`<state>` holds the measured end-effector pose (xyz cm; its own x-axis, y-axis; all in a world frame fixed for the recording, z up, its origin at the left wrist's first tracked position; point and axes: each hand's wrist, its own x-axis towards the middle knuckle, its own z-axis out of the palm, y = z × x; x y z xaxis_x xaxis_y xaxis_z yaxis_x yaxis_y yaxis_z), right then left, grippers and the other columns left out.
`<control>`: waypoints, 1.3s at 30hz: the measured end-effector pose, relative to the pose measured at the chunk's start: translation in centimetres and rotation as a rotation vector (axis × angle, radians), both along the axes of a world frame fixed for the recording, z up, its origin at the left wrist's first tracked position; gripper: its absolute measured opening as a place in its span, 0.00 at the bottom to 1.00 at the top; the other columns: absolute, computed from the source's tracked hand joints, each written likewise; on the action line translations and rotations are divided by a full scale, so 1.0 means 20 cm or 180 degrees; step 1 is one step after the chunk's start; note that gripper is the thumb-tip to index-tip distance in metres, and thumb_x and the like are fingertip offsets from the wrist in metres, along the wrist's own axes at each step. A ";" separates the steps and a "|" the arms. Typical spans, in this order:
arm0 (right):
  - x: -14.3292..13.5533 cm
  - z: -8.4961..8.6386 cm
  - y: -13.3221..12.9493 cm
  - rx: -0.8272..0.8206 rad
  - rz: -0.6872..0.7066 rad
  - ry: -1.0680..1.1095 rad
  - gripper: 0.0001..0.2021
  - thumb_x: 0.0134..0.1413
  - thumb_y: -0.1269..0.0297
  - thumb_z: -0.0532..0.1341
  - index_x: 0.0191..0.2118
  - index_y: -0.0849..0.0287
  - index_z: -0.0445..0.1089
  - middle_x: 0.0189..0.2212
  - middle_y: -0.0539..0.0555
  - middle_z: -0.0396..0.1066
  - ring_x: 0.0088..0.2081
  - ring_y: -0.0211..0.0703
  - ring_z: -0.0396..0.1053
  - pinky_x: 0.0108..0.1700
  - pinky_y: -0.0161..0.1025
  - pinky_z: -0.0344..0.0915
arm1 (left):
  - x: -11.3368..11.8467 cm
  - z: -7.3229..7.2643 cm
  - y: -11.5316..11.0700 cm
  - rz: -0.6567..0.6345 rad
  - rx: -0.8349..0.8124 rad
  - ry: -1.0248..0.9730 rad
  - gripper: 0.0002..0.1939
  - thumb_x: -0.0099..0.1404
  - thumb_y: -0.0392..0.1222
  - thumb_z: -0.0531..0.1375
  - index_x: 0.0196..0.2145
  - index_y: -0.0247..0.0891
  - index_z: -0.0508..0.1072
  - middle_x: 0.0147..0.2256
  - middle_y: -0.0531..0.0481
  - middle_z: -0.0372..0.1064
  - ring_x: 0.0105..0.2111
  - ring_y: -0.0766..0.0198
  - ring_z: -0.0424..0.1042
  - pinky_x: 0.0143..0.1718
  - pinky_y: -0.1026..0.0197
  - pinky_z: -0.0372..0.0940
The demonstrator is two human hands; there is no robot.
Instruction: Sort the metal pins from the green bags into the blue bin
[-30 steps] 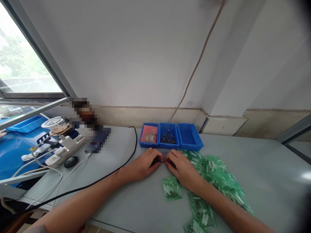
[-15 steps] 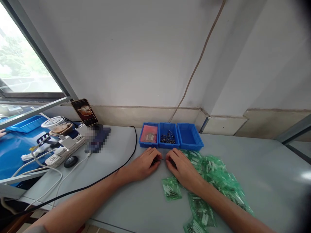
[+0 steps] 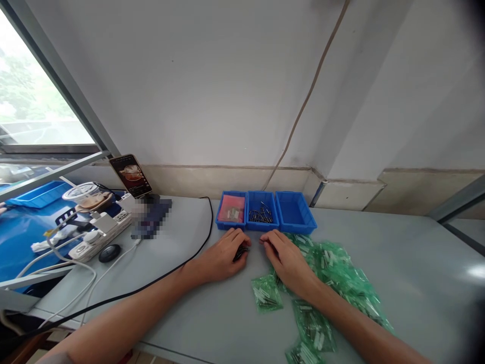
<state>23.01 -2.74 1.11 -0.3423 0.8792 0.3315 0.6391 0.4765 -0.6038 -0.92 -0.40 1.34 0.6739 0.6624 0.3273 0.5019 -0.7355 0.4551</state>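
Note:
My left hand (image 3: 226, 254) rests on the table with its fingers curled round several small dark metal pieces (image 3: 241, 252), thin like screws. Just to the right, my right hand (image 3: 283, 255) has its thumb and fingertips pressed together; what is in that pinch, if anything, is too small to make out. Beyond both hands, the middle blue bin (image 3: 262, 226) holds more thin dark metal pieces. A small green bag (image 3: 267, 293) with white and metal pieces inside lies below my right hand. More green bags (image 3: 350, 280) lie beside and under my right forearm.
A left blue bin (image 3: 231, 225) contains a pink bag, and a right blue bin (image 3: 296, 212) adjoins the middle one. A black cable (image 3: 170, 274) crosses the table by my left arm. Further left are a power strip (image 3: 102, 235), a phone (image 3: 131, 175) and a black mouse (image 3: 109, 253).
My hands have moved slightly apart. The right fingertips have drawn back from the left hand, and the dark pieces in my left hand show more clearly.

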 end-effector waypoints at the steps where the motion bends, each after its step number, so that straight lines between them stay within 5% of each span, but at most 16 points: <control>1: 0.00 0.00 0.00 0.0003 -0.0003 0.0011 0.09 0.75 0.70 0.51 0.47 0.54 0.68 0.44 0.56 0.73 0.46 0.51 0.72 0.49 0.47 0.68 | 0.00 0.00 0.00 0.0017 0.0021 0.0008 0.10 0.71 0.32 0.57 0.48 0.40 0.65 0.46 0.45 0.68 0.47 0.54 0.67 0.51 0.53 0.65; 27: -0.01 0.03 0.00 0.0057 -0.0087 0.0104 0.08 0.74 0.67 0.53 0.44 0.53 0.69 0.42 0.55 0.74 0.44 0.51 0.73 0.47 0.46 0.70 | 0.00 0.01 0.00 0.0134 0.0121 0.0207 0.10 0.70 0.31 0.56 0.47 0.40 0.65 0.46 0.46 0.68 0.46 0.54 0.66 0.50 0.53 0.62; 39: 0.01 0.03 0.00 0.0060 -0.0286 0.0729 0.09 0.75 0.59 0.54 0.48 0.52 0.72 0.45 0.56 0.78 0.46 0.52 0.76 0.48 0.46 0.72 | 0.00 0.02 0.00 0.0057 -0.0024 0.0146 0.07 0.73 0.31 0.56 0.47 0.40 0.66 0.45 0.46 0.69 0.46 0.55 0.66 0.50 0.53 0.62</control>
<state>23.28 -2.78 1.78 -0.1771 0.8956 0.4080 0.5268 0.4364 -0.7294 -0.95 -0.46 1.79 0.6759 0.6769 0.2914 0.5355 -0.7228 0.4369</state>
